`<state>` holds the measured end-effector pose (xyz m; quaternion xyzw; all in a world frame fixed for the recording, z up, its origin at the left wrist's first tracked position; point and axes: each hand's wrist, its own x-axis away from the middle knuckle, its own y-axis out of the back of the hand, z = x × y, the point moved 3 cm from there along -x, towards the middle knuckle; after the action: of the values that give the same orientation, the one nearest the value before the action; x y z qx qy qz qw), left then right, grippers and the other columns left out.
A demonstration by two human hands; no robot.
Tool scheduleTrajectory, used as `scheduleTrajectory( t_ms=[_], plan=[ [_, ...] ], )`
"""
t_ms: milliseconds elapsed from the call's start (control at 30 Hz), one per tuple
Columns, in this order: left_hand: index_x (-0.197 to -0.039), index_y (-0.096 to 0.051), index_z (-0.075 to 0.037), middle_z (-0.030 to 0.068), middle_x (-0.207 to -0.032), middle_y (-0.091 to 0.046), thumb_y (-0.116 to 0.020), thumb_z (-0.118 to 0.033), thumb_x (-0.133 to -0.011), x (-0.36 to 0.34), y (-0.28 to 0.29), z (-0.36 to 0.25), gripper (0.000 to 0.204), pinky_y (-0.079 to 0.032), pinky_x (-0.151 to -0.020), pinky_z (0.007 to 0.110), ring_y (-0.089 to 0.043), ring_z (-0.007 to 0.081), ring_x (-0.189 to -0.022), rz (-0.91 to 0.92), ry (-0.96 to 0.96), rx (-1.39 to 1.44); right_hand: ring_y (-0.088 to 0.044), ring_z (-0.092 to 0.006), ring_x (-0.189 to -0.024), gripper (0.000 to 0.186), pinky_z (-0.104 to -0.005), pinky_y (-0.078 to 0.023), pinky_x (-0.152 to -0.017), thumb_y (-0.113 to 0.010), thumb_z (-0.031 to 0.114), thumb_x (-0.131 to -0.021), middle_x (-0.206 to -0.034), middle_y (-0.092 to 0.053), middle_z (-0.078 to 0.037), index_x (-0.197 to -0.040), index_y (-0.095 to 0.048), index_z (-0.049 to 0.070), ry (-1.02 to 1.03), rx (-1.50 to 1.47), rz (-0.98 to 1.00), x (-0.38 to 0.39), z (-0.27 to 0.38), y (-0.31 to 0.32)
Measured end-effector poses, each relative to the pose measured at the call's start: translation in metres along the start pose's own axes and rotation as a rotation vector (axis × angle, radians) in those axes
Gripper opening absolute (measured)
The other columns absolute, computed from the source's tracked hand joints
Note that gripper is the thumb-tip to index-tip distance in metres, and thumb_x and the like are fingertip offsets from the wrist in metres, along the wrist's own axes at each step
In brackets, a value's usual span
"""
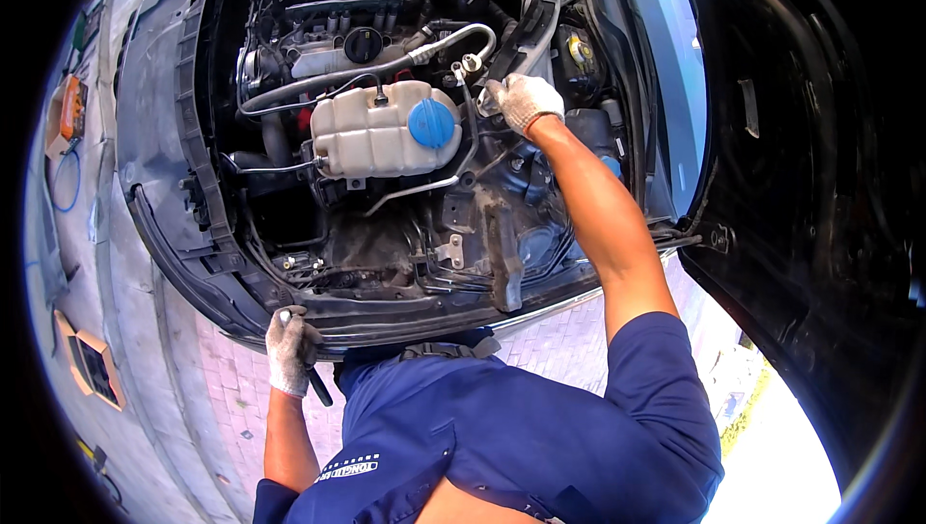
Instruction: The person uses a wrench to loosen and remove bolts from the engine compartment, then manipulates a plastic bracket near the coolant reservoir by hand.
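Note:
My left hand (pixel 285 355), in a whitish knit glove, is closed at the front edge of the engine bay. It grips a black-handled tool (pixel 319 386); the handle pokes out below the fist, and its kind does not show. My right hand (pixel 532 105), gloved too, reaches deep into the bay with its fingers bent together. They are beside a metal pipe (pixel 467 119) with fittings, right of the cream coolant expansion tank (pixel 362 131) and its blue cap (pixel 433 124). What those fingers hold, if anything, is hidden.
A grey hose (pixel 328 83) arches behind the tank, near a black oil filler cap (pixel 364 44). Below the tank are a metal bracket (pixel 450 251) and thin lines. The raised black hood (pixel 801 187) stands at right. An open cardboard box (pixel 89 363) lies on the ground at left.

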<state>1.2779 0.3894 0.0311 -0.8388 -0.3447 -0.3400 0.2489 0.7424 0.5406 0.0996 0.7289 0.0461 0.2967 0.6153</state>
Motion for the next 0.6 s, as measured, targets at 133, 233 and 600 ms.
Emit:
scheduleTrajectory(
  t_ms=[133, 233, 600],
  plan=[
    [-0.122, -0.059, -0.003, 0.0055, -0.067, -0.064, -0.052, -0.044, -0.106, -0.003, -0.032, -0.034, 0.044, -0.030, -0.040, 0.023, -0.042, 0.0075, -0.042, 0.128, -0.058, 0.037, -0.070, -0.0443, -0.102, 0.049, -0.0531, -0.055, -0.089, -0.053, 0.050, -0.102, -0.104, -0.074, -0.024, -0.114, -0.070, 0.005, 0.188, -0.091, -0.061, -0.006, -0.009, -0.009],
    [-0.127, -0.061, -0.005, 0.0067, -0.074, -0.065, -0.047, -0.053, -0.107, -0.018, -0.089, -0.081, 0.053, -0.031, -0.042, 0.022, -0.043, 0.0079, -0.045, 0.272, -0.179, 0.035, -0.070, -0.0454, -0.101, 0.052, -0.0531, -0.055, -0.090, -0.053, 0.053, -0.100, -0.103, -0.074, -0.025, -0.110, -0.071, 0.006, 0.198, -0.120, -0.068, -0.009, -0.015, -0.019],
    [-0.120, -0.061, -0.006, 0.0079, -0.085, -0.065, -0.059, -0.036, -0.106, -0.157, -0.310, -0.159, 0.034, -0.043, -0.051, 0.023, -0.055, 0.0120, -0.058, 0.635, -0.092, 0.457, -0.071, -0.0455, -0.098, 0.041, -0.0540, -0.055, -0.087, -0.061, 0.045, -0.097, -0.099, -0.075, -0.025, -0.107, -0.068, 0.006, 0.209, -0.177, -0.081, -0.001, -0.014, -0.016]
  ],
)
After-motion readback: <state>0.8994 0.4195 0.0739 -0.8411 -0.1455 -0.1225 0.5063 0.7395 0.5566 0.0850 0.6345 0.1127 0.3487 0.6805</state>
